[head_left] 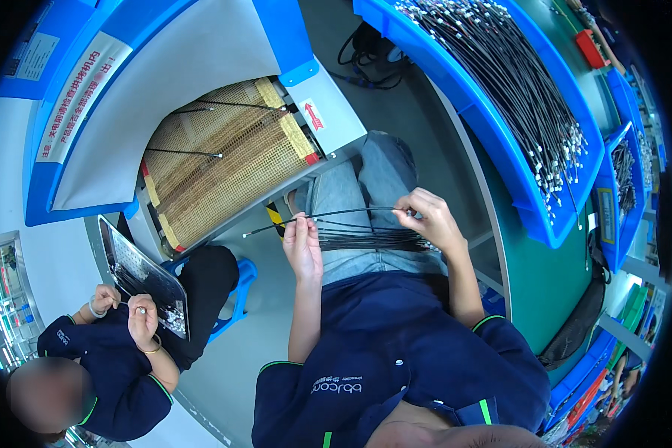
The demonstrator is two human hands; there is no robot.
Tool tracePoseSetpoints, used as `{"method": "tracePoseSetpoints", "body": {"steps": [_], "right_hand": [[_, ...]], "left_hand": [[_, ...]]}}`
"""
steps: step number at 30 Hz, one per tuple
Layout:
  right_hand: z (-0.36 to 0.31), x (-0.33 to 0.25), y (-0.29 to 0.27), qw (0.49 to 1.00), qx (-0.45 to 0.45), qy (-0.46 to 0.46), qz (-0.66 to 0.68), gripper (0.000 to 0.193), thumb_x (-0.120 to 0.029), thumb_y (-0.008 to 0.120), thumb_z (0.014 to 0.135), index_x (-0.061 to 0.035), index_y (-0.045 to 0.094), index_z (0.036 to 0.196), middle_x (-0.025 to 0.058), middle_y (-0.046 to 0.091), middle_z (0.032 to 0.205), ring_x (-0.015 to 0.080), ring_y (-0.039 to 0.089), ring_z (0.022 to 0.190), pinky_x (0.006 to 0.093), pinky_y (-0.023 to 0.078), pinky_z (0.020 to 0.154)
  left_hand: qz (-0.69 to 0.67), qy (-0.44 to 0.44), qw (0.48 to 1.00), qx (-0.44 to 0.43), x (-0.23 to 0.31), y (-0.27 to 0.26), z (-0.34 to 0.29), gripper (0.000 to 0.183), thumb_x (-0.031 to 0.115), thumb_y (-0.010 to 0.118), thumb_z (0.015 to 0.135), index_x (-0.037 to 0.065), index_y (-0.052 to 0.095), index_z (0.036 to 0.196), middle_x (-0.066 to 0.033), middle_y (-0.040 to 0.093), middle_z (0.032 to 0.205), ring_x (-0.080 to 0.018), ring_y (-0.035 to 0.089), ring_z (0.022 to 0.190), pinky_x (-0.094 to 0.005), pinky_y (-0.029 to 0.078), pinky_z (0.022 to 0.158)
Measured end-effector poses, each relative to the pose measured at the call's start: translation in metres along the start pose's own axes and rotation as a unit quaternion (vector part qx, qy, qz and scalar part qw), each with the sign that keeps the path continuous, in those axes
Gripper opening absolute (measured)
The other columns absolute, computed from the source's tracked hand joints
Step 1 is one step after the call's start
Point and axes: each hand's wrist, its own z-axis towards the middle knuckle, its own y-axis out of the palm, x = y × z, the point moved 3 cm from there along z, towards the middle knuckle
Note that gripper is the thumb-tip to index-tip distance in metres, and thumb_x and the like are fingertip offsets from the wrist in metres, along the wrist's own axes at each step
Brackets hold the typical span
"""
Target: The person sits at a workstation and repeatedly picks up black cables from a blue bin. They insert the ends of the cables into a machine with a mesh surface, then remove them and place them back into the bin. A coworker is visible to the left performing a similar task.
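A thin black cable with a small light connector at its left end stretches between my hands, above my lap. My left hand pinches it partway along, and its free end sticks out to the left. Closed around its other end is my right hand, whose fingers hide that tip. Below, across my jeans, lies a bundle of similar black cables. Its right ends, with small white connectors, sit beside my right wrist.
Ahead to the left, a machine's mesh conveyor belt carries several black cables. A blue bin full of cables stands on the green table at right. At left, a co-worker holds small parts over a tray, near a blue stool.
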Motion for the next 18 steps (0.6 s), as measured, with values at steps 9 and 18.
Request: {"method": "tracePoseSetpoints", "body": {"steps": [9, 18], "right_hand": [[-0.004, 0.010, -0.006, 1.000, -0.004, -0.014, -0.027, 0.023, -0.021, 0.076, 0.070, -0.0032, 0.063, 0.078, 0.0070, 0.059, 0.069, 0.0218, 0.059, 0.065, 0.0322, 0.047, 0.056], [0.032, -0.012, -0.013, 0.997, -0.050, 0.054, -0.021, 0.016, -0.020, 0.071, 0.077, -0.0051, 0.066, 0.078, 0.0071, 0.061, 0.073, 0.0220, 0.061, 0.065, 0.0321, 0.048, 0.058]], "left_hand": [[-0.002, -0.011, 1.000, 0.012, 0.001, -0.002, 0.003, 0.013, 0.010, 0.055, 0.094, 0.000, 0.059, 0.102, -0.0047, 0.059, 0.088, -0.0094, 0.055, 0.080, -0.0203, 0.049, 0.072], [0.010, -0.018, 1.000, 0.000, -0.003, -0.003, 0.004, 0.014, 0.008, 0.055, 0.094, 0.000, 0.058, 0.104, -0.0043, 0.060, 0.095, -0.0097, 0.056, 0.082, -0.0207, 0.050, 0.073]]}}
